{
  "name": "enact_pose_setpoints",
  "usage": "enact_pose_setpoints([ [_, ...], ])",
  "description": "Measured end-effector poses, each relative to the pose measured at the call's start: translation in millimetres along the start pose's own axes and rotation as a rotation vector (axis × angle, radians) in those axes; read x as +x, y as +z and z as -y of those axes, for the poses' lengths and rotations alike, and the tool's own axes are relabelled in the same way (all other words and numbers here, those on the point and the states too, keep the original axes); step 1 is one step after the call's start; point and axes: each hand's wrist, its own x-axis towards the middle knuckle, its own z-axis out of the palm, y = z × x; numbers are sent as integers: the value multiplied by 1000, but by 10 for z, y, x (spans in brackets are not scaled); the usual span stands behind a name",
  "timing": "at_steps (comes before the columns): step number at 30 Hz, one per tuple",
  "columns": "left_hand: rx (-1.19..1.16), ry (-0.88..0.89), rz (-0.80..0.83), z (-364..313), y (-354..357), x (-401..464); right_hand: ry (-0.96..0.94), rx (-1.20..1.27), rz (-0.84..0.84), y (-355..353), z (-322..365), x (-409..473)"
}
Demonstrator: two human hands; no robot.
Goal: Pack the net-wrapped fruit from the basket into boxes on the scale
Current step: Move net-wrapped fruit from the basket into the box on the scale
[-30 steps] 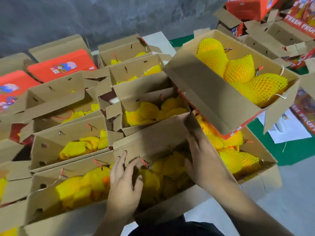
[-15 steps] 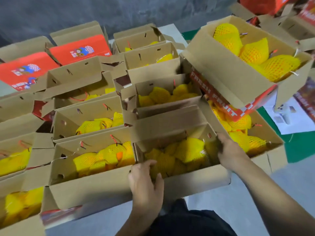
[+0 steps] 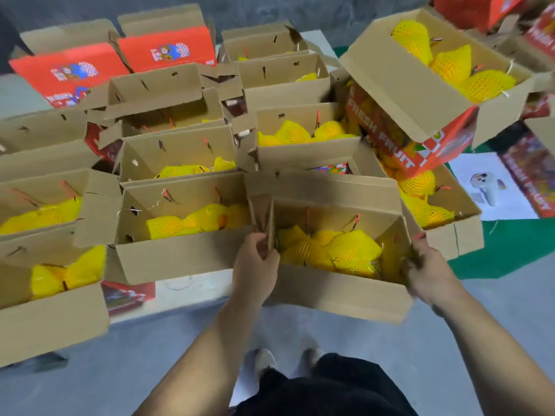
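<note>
An open cardboard box (image 3: 339, 292) filled with yellow net-wrapped fruit (image 3: 345, 250) sits in front of me, its near side hanging past the platform edge. My left hand (image 3: 255, 265) grips the box's left end flap. My right hand (image 3: 426, 271) grips its right end, blurred by motion. No basket or scale shows.
Several more open boxes of net-wrapped fruit (image 3: 186, 223) fill the platform to the left and behind. A tilted filled box (image 3: 420, 94) rests on another box (image 3: 456, 235) at the right. Red-printed boxes (image 3: 168, 49) stand at the back. Grey floor and my feet (image 3: 264, 361) lie below.
My hands moved from inside and against the box to its two ends. The box has come nearer to me, and my view has pulled back and up.
</note>
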Motion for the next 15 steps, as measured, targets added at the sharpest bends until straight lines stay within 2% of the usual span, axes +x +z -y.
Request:
enact_pose_setpoints([
  [4, 234, 19, 20, 9, -32, -83, -35, 58, 24, -43, -76, -105],
  [10, 498, -79, -7, 17, 25, -327, -95, 46, 91, -99, -189, -193],
  [12, 519, -73, -50, 54, 40, -513, -133, 47, 94, -117, -233, -277],
  [15, 395, -97, -128, 160, -2, -904, -199, 10, 113, -194, -264, -458],
])
